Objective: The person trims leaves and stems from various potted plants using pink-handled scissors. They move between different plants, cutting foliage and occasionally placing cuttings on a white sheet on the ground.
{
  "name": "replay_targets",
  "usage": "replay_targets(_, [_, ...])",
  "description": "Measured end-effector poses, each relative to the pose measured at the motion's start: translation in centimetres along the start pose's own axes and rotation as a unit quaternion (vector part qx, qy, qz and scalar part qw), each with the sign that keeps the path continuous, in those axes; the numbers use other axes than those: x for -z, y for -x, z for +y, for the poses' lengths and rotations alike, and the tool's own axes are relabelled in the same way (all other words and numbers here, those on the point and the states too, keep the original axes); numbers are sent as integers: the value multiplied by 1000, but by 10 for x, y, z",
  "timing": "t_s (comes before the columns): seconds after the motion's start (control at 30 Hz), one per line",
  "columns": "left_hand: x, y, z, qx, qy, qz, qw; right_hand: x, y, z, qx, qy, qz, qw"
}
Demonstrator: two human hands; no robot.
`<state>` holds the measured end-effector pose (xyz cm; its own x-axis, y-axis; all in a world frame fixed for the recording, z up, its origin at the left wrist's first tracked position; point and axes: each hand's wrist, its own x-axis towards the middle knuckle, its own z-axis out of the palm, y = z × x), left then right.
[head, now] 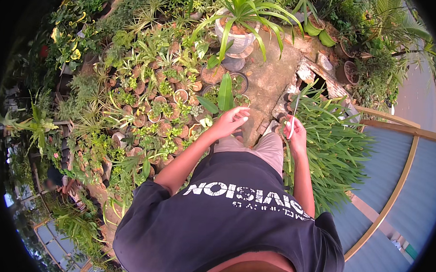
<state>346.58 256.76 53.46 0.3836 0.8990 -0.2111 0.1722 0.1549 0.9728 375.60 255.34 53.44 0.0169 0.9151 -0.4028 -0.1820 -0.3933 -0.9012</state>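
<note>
My right hand point(296, 136) grips a pair of scissors point(291, 126) by the pale handles, with the metal blades pointing away from me. Beside that hand grows a dense clump of long strap-like green leaves point(334, 148). My left hand point(228, 122) hovers in front of my waist, its fingers loosely bent and apart, and nothing shows in it. Just beyond the left hand stand broad upright green leaves point(225, 92) of a plant. Crowded small potted plants point(168, 112) spread out to the left of it.
A large white pot point(237, 36) with a long-leaved plant stands ahead on the concrete path point(266, 76). Broken masonry edges point(322, 76) surround a dark hole at right. Blue corrugated sheets point(388, 158) with wooden battens lie right. Another person point(68, 184) is far left.
</note>
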Motion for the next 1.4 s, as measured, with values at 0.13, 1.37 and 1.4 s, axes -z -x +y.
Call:
replay_targets(0.13, [25,-7,16,-17,-5,50,999,-11,-24,-20,39,28,-10,999])
replay_targets(1.37, [-21,-374,203,-93,-11,-50,994,166,-375,-206,35,-30,-1,999])
replay_targets(1.4, [-20,-380,203,-86,-5,-49,995,166,-378,-210,28,-20,11,999])
